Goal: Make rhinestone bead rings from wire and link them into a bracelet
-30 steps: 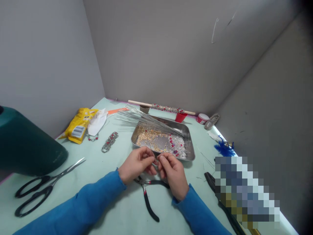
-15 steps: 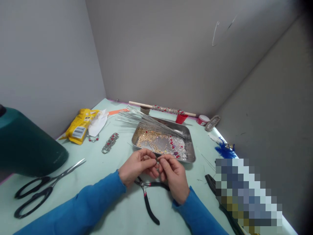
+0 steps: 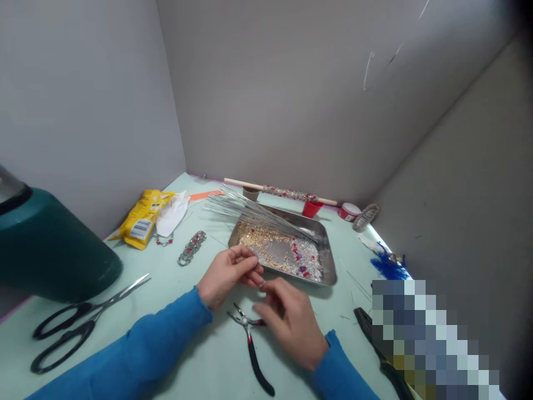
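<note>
My left hand (image 3: 231,273) is closed in a pinch in front of the metal tray, on something too small to make out. A tiny pale glint shows by its lower fingertips. Close beside it, my right hand (image 3: 291,316) is slightly blurred, with thumb and fingers apart and nothing visible between them. It hangs over one handle of the pliers (image 3: 252,339), hiding part of it. The pliers lie on the table with jaws spread. Behind my hands, the tray (image 3: 331,266) holds gold, clear and red beads. A bundle of thin metal wires (image 3: 258,211) rests across the tray.
Scissors (image 3: 95,316) and a big green bottle (image 3: 62,250) are at left. A yellow packet (image 3: 144,219) and a beaded wire band (image 3: 192,248) lie nearby. At the back, a wooden stick (image 3: 241,182) wound with beads rests across cups. Blue thread (image 3: 389,264) lies at right.
My right hand has moved away from my left fingertips, down and towards me, and its thumb and fingers have parted. My left hand keeps its pinch. The view has shifted slightly.
</note>
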Available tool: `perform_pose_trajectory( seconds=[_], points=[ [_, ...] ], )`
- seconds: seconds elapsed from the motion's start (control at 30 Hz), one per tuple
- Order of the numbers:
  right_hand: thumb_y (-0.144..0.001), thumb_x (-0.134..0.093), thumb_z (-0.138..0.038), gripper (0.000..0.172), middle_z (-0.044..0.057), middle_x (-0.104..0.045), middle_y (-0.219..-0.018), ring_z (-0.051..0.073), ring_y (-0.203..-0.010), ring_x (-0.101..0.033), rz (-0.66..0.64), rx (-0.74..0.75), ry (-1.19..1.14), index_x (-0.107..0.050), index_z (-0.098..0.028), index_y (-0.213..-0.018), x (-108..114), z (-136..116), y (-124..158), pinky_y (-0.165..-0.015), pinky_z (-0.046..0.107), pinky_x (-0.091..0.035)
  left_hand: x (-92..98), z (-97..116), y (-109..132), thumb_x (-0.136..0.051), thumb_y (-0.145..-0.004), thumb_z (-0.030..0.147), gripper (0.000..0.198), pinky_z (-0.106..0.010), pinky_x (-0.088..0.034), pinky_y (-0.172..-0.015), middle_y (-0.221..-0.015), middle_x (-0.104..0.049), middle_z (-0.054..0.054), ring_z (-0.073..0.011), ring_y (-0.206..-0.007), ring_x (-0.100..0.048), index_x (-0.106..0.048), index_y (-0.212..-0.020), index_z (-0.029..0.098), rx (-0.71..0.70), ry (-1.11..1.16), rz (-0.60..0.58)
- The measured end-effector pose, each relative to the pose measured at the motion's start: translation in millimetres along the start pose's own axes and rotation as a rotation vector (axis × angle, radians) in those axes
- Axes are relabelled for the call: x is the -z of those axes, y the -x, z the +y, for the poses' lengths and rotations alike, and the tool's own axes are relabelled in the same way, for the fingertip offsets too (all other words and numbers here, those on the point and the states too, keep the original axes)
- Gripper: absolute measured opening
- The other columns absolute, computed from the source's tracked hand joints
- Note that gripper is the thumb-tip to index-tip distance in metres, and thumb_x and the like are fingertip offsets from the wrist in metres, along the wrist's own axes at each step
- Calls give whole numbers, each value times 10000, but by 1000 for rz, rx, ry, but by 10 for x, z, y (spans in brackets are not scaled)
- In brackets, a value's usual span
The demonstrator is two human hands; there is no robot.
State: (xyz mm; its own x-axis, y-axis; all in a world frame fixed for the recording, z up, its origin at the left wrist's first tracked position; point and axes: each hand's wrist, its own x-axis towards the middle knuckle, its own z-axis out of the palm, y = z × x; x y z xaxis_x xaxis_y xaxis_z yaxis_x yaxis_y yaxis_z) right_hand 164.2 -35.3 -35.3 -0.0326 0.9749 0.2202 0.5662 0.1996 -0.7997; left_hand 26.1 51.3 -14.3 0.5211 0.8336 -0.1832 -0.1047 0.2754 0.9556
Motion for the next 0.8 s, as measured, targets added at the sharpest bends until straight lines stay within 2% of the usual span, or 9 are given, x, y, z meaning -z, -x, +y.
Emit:
perform_pose_trajectory(
  seconds=[0.13,0.17,0.27,0.43,0.5,0.57,0.6,0.7,0.8],
  points=[
    [-509,-784,-479,494,51,-554,-933,256,-867,-467,-234,117,387,-578,-206,-866,57,-192,82,-736,365,-359,85,108,-15,-651,-743,302,231,-250,-494,-580,-755,-664,-56,-125,-587,-626,-522,-829,131,-83,44,84],
    [-502,-794,-435,488,54,-552,-961,265,-883,-463,-269,107,436,-577,-213,-878,52,-223,106,-750,376,-355,99,121,-16,-656,-739,302,230,-255,-497,-594,-761,-667,-58,-127,-598,-628,-527,-824,132,-93,65,93],
    [-637,-668,-222,257,69,-561,-975,274,-897,-469,-324,58,541,-583,-216,-879,-19,-264,166,-741,390,-346,114,137,-16,-670,-730,293,218,-258,-505,-628,-788,-671,-73,-134,-639,-636,-543,-800,130,-79,132,91],
    [-619,-486,-71,189,90,-566,-862,259,-830,-477,-210,23,527,-568,-179,-751,-62,-207,138,-712,396,-340,103,135,-22,-666,-741,276,188,-258,-517,-656,-816,-669,-74,-140,-679,-643,-551,-804,140,-53,173,92],
    [-602,-459,-58,181,66,-546,-795,224,-768,-477,-125,-56,337,-543,-179,-708,43,-149,69,-683,364,-350,104,132,-26,-675,-732,270,189,-256,-517,-650,-774,-664,-60,-140,-671,-644,-548,-792,145,-52,172,102],
    [-602,-459,-84,157,32,-529,-721,190,-692,-480,-119,-201,-40,-540,-186,-690,173,-80,-9,-633,326,-366,106,127,-27,-686,-722,266,195,-253,-514,-636,-737,-657,-50,-141,-657,-643,-545,-784,145,-52,170,107],
    [-633,-461,-119,153,23,-538,-701,183,-671,-493,-125,-305,-324,-557,-189,-729,222,-48,-42,-616,316,-384,108,123,-26,-688,-719,267,200,-253,-513,-630,-733,-656,-48,-140,-652,-642,-544,-783,145,-54,172,103],
    [-764,-415,-279,217,63,-600,-920,221,-876,-549,-100,-450,-1180,-574,-206,-893,237,2,-80,-666,343,-441,110,108,-22,-686,-722,280,211,-252,-511,-614,-753,-654,-48,-134,-635,-637,-541,-792,143,-60,179,79],
    [-808,-405,-350,297,104,-610,-966,250,-927,-570,-334,-577,-1524,-577,-170,-970,121,-41,-34,-696,389,-462,111,95,-22,-674,-733,278,206,-236,-505,-596,-759,-646,-46,-124,-624,-630,-541,-803,137,-54,164,78]
  ],
)
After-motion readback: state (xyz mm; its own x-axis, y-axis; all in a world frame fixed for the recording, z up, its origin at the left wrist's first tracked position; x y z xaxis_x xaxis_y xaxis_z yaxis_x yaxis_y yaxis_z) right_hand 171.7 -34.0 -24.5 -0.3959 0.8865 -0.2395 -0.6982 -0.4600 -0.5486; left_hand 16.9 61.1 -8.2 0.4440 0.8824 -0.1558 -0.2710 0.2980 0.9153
